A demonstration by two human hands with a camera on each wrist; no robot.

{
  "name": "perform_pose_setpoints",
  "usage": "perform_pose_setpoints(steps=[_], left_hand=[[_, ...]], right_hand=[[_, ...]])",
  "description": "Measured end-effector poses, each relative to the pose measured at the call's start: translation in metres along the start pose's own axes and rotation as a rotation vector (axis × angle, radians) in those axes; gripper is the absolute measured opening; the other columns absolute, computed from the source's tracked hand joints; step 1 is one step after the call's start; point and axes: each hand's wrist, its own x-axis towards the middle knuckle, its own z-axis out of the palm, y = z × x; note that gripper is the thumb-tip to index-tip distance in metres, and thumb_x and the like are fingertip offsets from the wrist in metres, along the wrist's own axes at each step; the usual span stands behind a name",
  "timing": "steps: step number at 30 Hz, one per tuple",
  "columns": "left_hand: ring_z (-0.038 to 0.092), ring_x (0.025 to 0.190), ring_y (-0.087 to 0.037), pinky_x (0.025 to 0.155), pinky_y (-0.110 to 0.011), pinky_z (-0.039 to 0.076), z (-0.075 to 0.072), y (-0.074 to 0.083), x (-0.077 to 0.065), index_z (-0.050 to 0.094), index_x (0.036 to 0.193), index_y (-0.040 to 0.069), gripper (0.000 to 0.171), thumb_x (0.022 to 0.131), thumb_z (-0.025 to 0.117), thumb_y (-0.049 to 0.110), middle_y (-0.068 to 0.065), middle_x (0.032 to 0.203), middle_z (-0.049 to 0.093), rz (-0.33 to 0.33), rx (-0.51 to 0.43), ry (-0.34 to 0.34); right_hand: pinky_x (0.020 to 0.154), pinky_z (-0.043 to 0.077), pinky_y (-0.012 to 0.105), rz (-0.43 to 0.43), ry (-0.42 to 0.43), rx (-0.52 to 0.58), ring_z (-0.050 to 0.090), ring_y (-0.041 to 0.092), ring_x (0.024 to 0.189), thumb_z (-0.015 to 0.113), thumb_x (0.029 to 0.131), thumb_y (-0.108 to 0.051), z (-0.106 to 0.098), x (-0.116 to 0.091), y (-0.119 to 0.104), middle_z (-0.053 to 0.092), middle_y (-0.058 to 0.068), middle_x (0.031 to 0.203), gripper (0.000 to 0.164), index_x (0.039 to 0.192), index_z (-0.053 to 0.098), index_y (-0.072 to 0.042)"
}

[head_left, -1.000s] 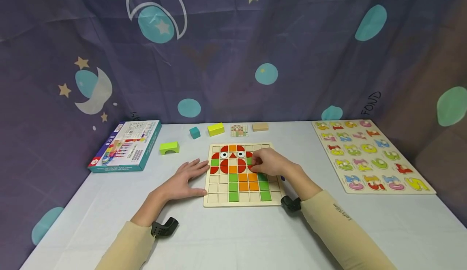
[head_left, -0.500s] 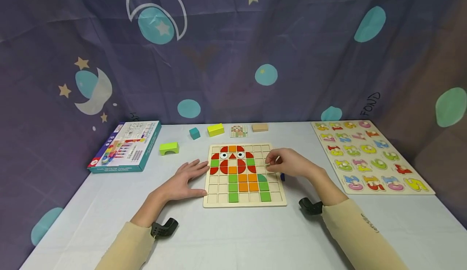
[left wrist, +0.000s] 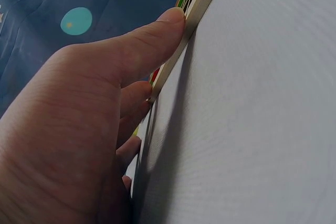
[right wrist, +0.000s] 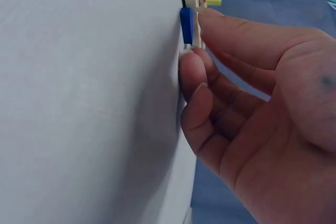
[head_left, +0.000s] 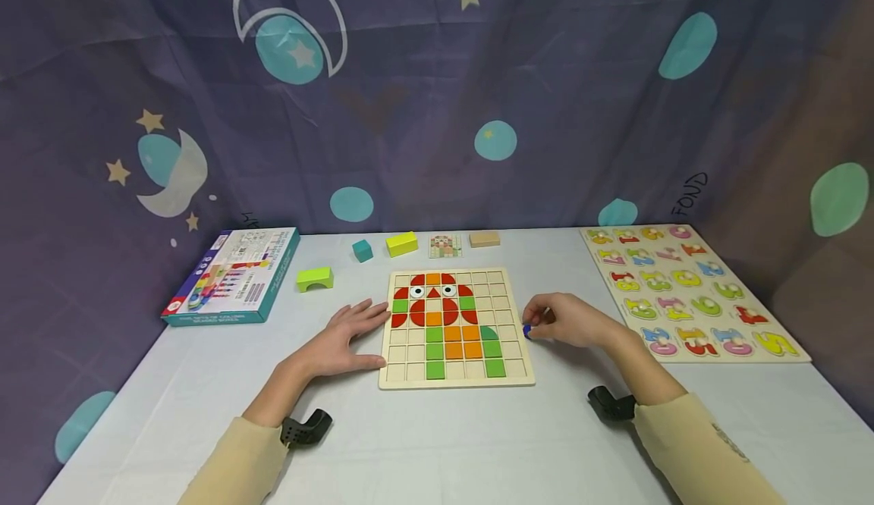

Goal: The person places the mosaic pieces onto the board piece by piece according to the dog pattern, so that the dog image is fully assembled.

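A light wooden grid board [head_left: 403, 374] lies mid-table, with red, orange, green and white-eyed tiles [head_left: 454, 342] forming a figure. My left hand [head_left: 341, 342] rests at its left edge, fingers spread. In the left wrist view the thumb [left wrist: 157, 32] touches the board's side. My right hand [head_left: 567, 321] is just beyond the board's right edge, at a small dark blue block [head_left: 527, 331] on the table. In the right wrist view the thumb and curled fingers [right wrist: 193, 77] lie at either end of the blue block [right wrist: 187, 24]; whether they grip it is unclear.
Behind the board stand a teal cube [head_left: 363, 251], a yellow block [head_left: 401, 244], a picture card [head_left: 445, 246] and a tan block [head_left: 485, 239]. A green arch block [head_left: 315, 279] and a flat box [head_left: 232, 277] are at left. A number puzzle [head_left: 690, 285] lies right.
My right hand has moved right, off the board to the blue block beside it. The red and green tiles on the figure's right side are now uncovered. My left hand stays put.
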Motion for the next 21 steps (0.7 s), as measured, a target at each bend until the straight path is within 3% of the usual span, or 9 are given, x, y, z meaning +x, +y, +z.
perform_pose_setpoints(steps=[8, 21], left_hand=[[0.016, 0.152, -0.033, 0.121, -0.057, 0.006, -0.0001, 0.0012, 0.0, 0.046, 0.153, 0.009, 0.085, 0.085, 0.077, 0.049, -0.005, 0.16, 0.036, 0.008, -0.003, 0.0], [0.016, 0.152, -0.032, 0.121, -0.056, 0.006, -0.0003, 0.0001, 0.0, 0.046, 0.153, 0.009, 0.085, 0.084, 0.078, 0.048, -0.005, 0.16, 0.036, 0.016, -0.003, 0.006]], right_hand=[[0.067, 0.046, 0.03, 0.065, 0.006, -0.052, 0.052, 0.017, 0.077, 0.078, 0.087, -0.009, 0.0012, -0.0077, -0.0015, 0.057, 0.0, 0.079, 0.013, 0.091, 0.065, -0.006], [0.07, 0.048, 0.033, -0.001, 0.028, -0.174, 0.052, 0.016, 0.077, 0.074, 0.09, -0.005, 0.0095, 0.0004, -0.0075, 0.057, -0.001, 0.082, 0.009, 0.096, 0.067, -0.006]])
